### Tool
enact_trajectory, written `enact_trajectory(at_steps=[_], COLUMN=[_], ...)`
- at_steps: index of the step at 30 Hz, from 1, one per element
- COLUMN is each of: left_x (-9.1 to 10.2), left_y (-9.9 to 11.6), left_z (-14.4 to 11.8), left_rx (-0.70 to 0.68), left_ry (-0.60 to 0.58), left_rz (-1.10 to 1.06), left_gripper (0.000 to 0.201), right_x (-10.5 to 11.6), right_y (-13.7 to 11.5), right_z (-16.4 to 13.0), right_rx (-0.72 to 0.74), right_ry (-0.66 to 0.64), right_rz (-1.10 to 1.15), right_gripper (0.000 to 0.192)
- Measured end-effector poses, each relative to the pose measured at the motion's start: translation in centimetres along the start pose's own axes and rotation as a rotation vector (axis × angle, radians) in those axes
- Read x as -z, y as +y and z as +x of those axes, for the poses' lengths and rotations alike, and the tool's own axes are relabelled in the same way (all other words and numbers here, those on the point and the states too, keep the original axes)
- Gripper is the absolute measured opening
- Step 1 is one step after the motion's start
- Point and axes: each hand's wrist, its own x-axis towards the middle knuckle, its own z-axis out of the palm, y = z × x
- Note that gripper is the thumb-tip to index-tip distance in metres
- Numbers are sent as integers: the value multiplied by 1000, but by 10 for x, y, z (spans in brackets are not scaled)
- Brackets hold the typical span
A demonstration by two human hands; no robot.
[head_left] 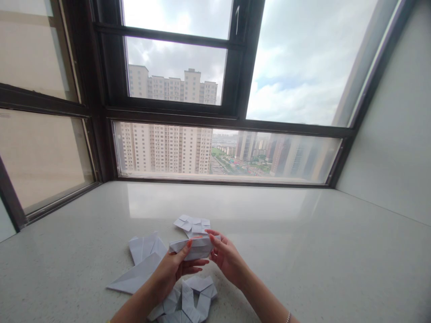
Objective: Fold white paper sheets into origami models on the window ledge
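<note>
Between my two hands is a folded white paper piece (198,249), long and boat-like, held a little above the sill. My left hand (175,265) grips its left end, thumb on the near face and fingers underneath. At the right end, my right hand (226,256) pinches the paper between thumb and fingers. Behind it lies a folded paper shape (191,223) with several square flaps, partly covered. Left of my left hand are a creased folded paper (144,247) and a pointed paper piece (134,274). Below my hands sits a ring-like folded paper shape (198,298), partly hidden by my left forearm.
The pale speckled window sill (296,251) stretches out under everything. A dark window frame (229,121) with glass panes borders it at the back and left. A white wall (387,134) rises on the right. Tall buildings (171,148) stand outside.
</note>
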Motion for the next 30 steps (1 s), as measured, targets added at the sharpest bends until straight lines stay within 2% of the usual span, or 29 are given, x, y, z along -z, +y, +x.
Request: enact_trajectory(at_steps=[5, 16, 21, 27, 30], left_x=[-2, 5, 0, 6, 10], left_y=[-5, -9, -2, 13, 20], left_z=[1, 6, 3, 3, 2], left_rx=[-46, -60, -90, -281, -371], left_ry=[-7, -41, 19, 172, 262], left_rz=[58, 139, 121, -26, -88], left_gripper=[46, 52, 45, 38, 29], right_x=[-3, -2, 2, 25, 32], right_y=[-3, -1, -2, -9, -10], right_z=[-5, -1, 3, 14, 17], right_rx=[-71, -27, 17, 137, 186], right_ry=[-138, -53, 59, 330, 382], right_rz=[-76, -114, -109, 40, 58], right_gripper=[29, 27, 28, 26, 25])
